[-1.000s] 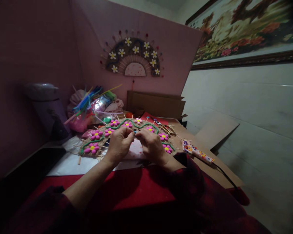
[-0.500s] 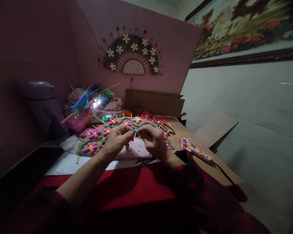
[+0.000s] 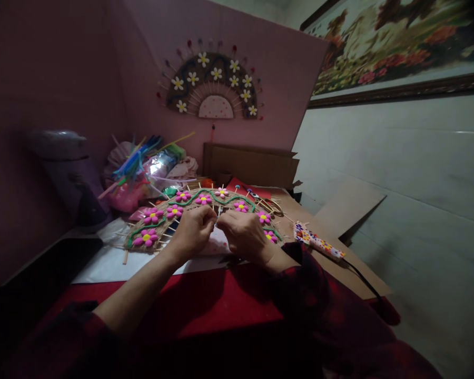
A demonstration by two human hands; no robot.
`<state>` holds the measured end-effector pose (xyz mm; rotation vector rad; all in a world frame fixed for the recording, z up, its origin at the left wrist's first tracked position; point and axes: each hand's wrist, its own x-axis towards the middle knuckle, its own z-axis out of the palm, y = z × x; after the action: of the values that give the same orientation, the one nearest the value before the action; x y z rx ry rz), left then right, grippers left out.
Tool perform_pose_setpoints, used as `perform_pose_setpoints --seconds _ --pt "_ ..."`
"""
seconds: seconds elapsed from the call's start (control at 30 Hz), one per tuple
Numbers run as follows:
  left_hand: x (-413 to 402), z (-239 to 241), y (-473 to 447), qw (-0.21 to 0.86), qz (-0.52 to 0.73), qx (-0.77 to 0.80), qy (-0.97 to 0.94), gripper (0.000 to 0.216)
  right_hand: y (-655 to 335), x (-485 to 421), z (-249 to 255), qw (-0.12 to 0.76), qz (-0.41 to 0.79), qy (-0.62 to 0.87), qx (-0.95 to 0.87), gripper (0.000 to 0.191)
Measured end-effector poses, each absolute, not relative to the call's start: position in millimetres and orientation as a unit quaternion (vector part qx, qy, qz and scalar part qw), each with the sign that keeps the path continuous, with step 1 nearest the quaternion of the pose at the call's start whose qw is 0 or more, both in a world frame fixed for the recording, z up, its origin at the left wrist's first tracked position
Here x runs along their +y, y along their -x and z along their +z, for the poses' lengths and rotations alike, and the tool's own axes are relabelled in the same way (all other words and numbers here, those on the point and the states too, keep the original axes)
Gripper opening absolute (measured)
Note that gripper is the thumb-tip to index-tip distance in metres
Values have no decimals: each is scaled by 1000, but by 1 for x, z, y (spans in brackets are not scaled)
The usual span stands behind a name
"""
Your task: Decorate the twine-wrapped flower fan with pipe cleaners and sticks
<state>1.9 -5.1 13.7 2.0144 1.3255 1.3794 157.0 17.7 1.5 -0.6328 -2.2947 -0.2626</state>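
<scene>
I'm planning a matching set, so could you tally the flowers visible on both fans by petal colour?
Bright pink flowers on the table fan: 8
Pale pink flower on the table fan: 1
White flowers on the wall fan: 10
Total in view: 19

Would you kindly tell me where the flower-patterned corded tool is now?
In the head view, the flower-patterned corded tool lies on the brown board, right of the pink-flowered fan.
</scene>
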Motion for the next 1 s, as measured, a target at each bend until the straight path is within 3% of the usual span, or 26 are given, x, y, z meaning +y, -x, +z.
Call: perform_pose_setpoints --seconds 0.07,0.2,0.33,0.47,0.77,0.87,1.0 --pt "-5 16 0 211 455 453 -737 10 -159 21 3 411 -50 245 -877 9" --pt "-9 20 0 406 458 402 -681 16 -159 30 3 533 154 259 -791 3" --pt "-10 18 -2 488 534 341 -600 22 -153 33 -3 538 274 253 -756 7" --pt "-9 14 -7 460 587 347 -569 23 -149 28 -6 513 291 253 -767 12" --pt "-10 8 -11 246 591 454 -620 10 -147 20 -2 504 310 254 -766 12" --pt "-9 8 -10 248 585 457 -622 10 -146 19 -3 500 320 255 -763 11" --pt "-8 12 -9 339 592 409 -606 13 -149 19 -2 490 305 261 -774 8"
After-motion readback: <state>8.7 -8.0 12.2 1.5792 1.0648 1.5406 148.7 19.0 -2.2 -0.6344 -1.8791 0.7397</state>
